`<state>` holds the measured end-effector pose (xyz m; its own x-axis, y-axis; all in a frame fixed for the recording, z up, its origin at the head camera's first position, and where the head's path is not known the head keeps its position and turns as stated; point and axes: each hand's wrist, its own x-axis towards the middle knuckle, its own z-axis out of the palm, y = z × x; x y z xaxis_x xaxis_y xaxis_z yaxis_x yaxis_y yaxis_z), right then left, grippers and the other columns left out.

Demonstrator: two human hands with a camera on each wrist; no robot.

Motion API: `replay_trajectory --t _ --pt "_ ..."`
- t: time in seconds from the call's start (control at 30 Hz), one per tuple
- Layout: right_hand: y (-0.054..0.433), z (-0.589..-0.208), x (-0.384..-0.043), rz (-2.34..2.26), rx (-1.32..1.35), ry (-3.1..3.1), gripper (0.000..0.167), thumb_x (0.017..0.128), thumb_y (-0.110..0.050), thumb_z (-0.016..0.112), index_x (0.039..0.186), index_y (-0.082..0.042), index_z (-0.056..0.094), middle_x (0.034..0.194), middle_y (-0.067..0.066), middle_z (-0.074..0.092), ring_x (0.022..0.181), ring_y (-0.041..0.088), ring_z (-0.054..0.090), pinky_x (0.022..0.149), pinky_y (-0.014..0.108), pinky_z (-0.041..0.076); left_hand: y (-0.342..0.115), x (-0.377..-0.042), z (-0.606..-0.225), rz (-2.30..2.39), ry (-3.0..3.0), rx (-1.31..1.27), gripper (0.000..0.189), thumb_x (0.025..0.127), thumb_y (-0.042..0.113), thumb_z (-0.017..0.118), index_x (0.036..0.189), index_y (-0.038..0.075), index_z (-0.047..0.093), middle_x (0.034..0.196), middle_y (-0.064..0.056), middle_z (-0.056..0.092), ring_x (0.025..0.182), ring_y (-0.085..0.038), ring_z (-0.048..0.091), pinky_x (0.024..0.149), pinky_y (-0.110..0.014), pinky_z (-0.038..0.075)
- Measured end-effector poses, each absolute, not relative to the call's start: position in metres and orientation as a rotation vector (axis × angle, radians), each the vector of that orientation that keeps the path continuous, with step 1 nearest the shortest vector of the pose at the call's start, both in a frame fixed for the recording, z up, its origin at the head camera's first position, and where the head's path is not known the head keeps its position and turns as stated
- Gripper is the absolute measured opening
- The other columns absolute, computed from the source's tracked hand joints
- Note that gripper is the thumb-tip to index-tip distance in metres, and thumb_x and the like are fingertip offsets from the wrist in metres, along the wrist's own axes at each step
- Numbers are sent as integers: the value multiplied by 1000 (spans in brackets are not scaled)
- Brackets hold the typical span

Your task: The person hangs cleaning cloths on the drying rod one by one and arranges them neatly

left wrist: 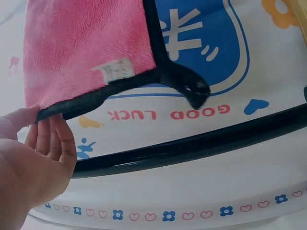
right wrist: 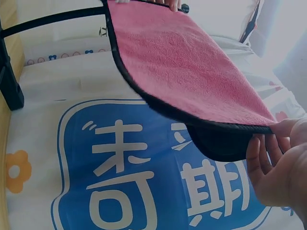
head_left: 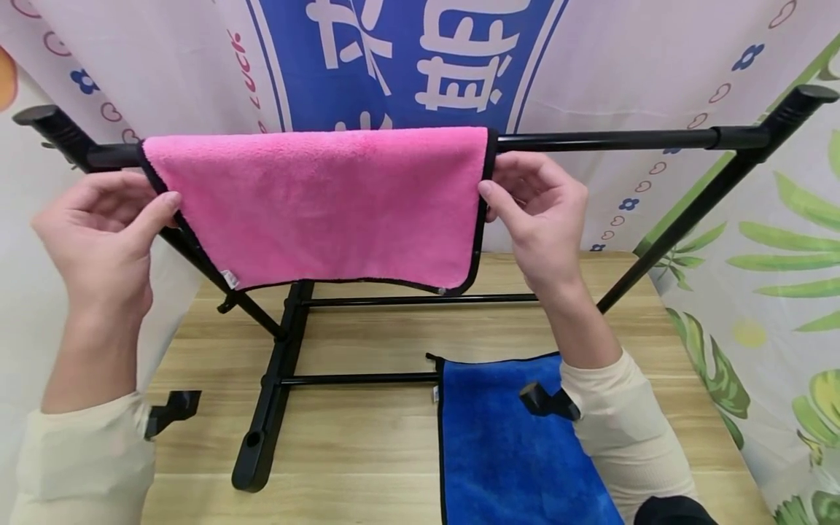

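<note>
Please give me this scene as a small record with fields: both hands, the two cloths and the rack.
Left hand: pinches the pink cloth by its left edge
Right hand: pinches the pink cloth's right edge
Pink cloth: black-edged, draped over the top bar
Blue cloth: covers part of a lower bar
Rack: black, standing on a wood-grain surface

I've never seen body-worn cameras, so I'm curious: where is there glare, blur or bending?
Right wrist: pale glare at upper right. Left wrist: the black bar bows, probably lens distortion, and the label on the pink towel is too soft to read. Head: fairly even light.
</note>
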<state>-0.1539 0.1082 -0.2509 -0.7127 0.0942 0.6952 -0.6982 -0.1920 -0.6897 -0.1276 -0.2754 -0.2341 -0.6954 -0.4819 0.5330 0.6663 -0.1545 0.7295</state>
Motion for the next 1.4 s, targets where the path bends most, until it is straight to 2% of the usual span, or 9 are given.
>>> replay_trajectory --t 0.17,0.3,0.4,0.57,0.67,0.83,1.1,1.4 --pt "106 -243 -153 1845 672 -1546 15 86 13 74 101 10 72 90 7 74 73 23 68 64 27 60 -277 -131 -227 -1864 -1283 -197 22 70 -28 77 89 -25 66 73 -18 70 64 -22 65 68 -24 59" --pt "103 -235 -152 1752 615 -1548 13 86 10 76 98 12 73 91 8 75 79 23 73 73 29 63 -277 -134 -219 -1861 -1186 -179 27 68 -27 80 90 -26 65 75 -21 70 65 -25 67 68 -26 59" --pt "100 -231 -151 1726 574 -1538 12 86 9 78 96 11 74 90 11 76 78 22 74 75 31 63 -276 -134 -214 -1845 -1180 -137 31 68 -22 84 93 -23 65 80 -20 70 67 -24 67 69 -25 58" --pt "95 -233 -150 1720 573 -1564 15 85 9 79 98 14 74 92 15 76 75 22 73 72 31 63 -279 -132 -210 -1854 -1193 -47 37 68 -14 90 97 -16 67 89 -20 68 78 -24 65 81 -30 55" --pt "93 -238 -150 1716 618 -1613 18 85 9 79 101 14 74 92 15 75 75 21 72 70 29 63 -283 -131 -211 -1833 -1217 -21 35 70 -10 90 98 -14 69 92 -19 66 83 -25 65 86 -31 55" --pt "88 -242 -149 1649 703 -1697 25 86 8 77 110 12 72 92 17 74 78 16 71 68 24 61 -291 -132 -213 -1841 -1177 22 34 70 -10 90 97 -13 69 92 -20 66 81 -24 64 82 -29 55" --pt "74 -242 -149 1611 740 -1684 32 85 8 78 116 12 70 93 22 73 82 13 72 73 27 62 -300 -134 -213 -1830 -1233 80 26 78 -8 85 100 -8 70 103 -16 66 94 -23 66 93 -29 53" --pt "64 -241 -149 1579 760 -1725 33 88 6 77 120 12 69 93 22 73 82 9 71 70 27 62 -303 -136 -214 -1803 -1255 95 20 83 -8 81 100 -6 70 100 -14 66 93 -21 65 92 -28 51"
